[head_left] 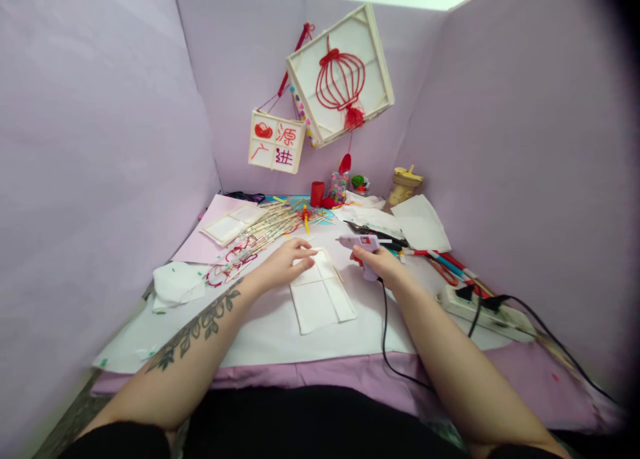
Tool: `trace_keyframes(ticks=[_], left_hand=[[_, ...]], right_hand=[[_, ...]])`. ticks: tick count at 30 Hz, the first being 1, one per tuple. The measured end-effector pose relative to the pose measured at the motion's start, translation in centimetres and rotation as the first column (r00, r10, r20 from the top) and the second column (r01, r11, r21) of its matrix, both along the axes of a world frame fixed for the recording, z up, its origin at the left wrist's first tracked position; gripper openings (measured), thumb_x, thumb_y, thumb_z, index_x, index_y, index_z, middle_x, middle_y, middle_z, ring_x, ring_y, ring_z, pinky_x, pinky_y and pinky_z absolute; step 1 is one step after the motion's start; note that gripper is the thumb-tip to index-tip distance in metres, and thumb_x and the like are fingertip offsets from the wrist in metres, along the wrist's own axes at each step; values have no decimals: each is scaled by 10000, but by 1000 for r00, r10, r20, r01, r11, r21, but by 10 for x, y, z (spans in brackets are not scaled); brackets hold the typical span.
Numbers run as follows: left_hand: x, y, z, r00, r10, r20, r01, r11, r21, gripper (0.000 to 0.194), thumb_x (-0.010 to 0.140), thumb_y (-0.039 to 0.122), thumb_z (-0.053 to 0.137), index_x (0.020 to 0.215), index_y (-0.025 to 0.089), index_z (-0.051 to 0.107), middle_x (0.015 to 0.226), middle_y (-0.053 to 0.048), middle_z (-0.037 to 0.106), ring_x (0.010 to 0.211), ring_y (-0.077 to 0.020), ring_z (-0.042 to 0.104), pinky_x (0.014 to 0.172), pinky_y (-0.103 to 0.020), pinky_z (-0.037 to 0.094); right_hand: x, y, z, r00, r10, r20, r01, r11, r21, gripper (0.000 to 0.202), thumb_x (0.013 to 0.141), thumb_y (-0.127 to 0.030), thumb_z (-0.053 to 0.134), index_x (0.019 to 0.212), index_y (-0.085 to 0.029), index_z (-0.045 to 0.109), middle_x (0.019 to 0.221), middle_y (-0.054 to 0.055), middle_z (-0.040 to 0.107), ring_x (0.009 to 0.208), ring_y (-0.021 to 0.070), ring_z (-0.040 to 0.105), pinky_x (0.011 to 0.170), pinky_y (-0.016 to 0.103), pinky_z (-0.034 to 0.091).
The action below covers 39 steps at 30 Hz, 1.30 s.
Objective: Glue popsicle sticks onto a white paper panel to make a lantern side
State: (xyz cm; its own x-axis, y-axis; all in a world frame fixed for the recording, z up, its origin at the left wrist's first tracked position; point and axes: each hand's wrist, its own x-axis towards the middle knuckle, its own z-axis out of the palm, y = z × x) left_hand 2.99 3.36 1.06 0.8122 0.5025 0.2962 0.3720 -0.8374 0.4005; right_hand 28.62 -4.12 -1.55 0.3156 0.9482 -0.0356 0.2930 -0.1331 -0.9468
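My right hand [383, 264] is wrapped around the handle of a pale purple hot glue gun [366, 243]. Its nozzle points left, a glue stick juts out of the back, and a black cord hangs from the handle. To its left, a white paper panel [324, 302] with thin stick strips crossing it lies flat on the table. My left hand [287, 264] is at the panel's upper left corner, fingers apart and thumb over the paper. Whether the fingertips press on it is hard to make out. A thin stick [339, 273] lies along the panel's right edge.
Thin sticks [273, 225] and red wire loops [233, 262] lie left. A framed panel [234, 224] rests behind them. Right are black-handled pliers [377, 234], markers [453, 267] and a power strip [485, 312]. Lantern decorations [343, 79] hang ahead; a lidded cup [404, 187] stands behind.
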Motion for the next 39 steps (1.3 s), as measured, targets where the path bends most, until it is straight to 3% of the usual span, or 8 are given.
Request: trace_keyframes(ticks=[2, 4, 9, 12, 17, 23, 28, 39], left_hand=[[-11, 9, 4, 996, 87, -6, -87, 996, 36, 302, 898, 327, 471, 1005, 178, 711, 1068, -92, 620, 1008, -190, 563, 921, -304, 430], [-20, 16, 4, 974, 181, -133, -166, 979, 119, 237, 847, 260, 514, 876, 168, 730, 935, -87, 645, 924, -200, 584, 870, -309, 441], [-31, 23, -3, 882, 261, -392, -189, 959, 211, 201, 771, 202, 517, 780, 170, 716, 865, -82, 660, 825, -192, 602, 758, -279, 446], [-30, 20, -3, 880, 248, -405, -197, 967, 163, 194, 776, 266, 531, 795, 183, 705, 865, -62, 677, 809, -178, 606, 727, -256, 439], [-26, 13, -3, 878, 235, -417, -208, 972, 111, 219, 785, 355, 541, 800, 203, 698, 839, -44, 691, 752, -180, 607, 646, -254, 424], [-26, 12, -4, 893, 243, -379, -232, 970, 75, 264, 814, 382, 515, 796, 192, 697, 804, -48, 690, 721, -172, 603, 641, -256, 421], [-26, 13, -5, 888, 233, -396, -232, 971, 50, 246, 795, 362, 539, 793, 184, 708, 797, -52, 699, 714, -170, 611, 635, -249, 426], [-27, 15, -9, 860, 263, -437, -264, 963, 60, 305, 791, 416, 525, 844, 188, 719, 835, -73, 709, 773, -197, 630, 653, -262, 440]], right_hand=[[0, -1, 0, 1000, 6, 1, -6, 1000, -4, 478, 676, -573, 626, 867, -138, 682, 770, 84, 673, 635, 171, 575, 528, 252, 396], [-2, -3, 1, 998, 45, 34, -44, 999, -25, 456, 689, -573, 619, 831, -146, 693, 751, 81, 670, 622, 169, 571, 518, 252, 392], [-13, -12, 4, 944, 292, 154, -274, 953, -127, 426, 689, -563, 655, 825, -163, 712, 743, 61, 675, 623, 172, 571, 509, 244, 387], [-17, -13, 2, 910, 374, 181, -348, 924, -161, 444, 698, -563, 652, 880, -162, 712, 749, 53, 675, 630, 178, 580, 522, 252, 404], [-26, -12, -1, 892, 397, 218, -380, 918, -116, 469, 703, -537, 653, 978, -162, 711, 821, 58, 693, 730, 219, 616, 625, 302, 466], [-67, -18, 12, 844, 455, 283, -448, 889, -92, 436, 719, -501, 634, 983, -165, 716, 863, 46, 706, 786, 222, 626, 689, 301, 478], [-91, -16, 14, 824, 440, 358, -393, 898, -199, 345, 729, -443, 630, 876, -147, 727, 769, 33, 695, 739, 199, 617, 612, 242, 444], [-93, -15, 10, 802, 421, 425, -346, 906, -245, 386, 731, -452, 627, 956, -154, 725, 850, 58, 711, 778, 232, 624, 607, 254, 425]])
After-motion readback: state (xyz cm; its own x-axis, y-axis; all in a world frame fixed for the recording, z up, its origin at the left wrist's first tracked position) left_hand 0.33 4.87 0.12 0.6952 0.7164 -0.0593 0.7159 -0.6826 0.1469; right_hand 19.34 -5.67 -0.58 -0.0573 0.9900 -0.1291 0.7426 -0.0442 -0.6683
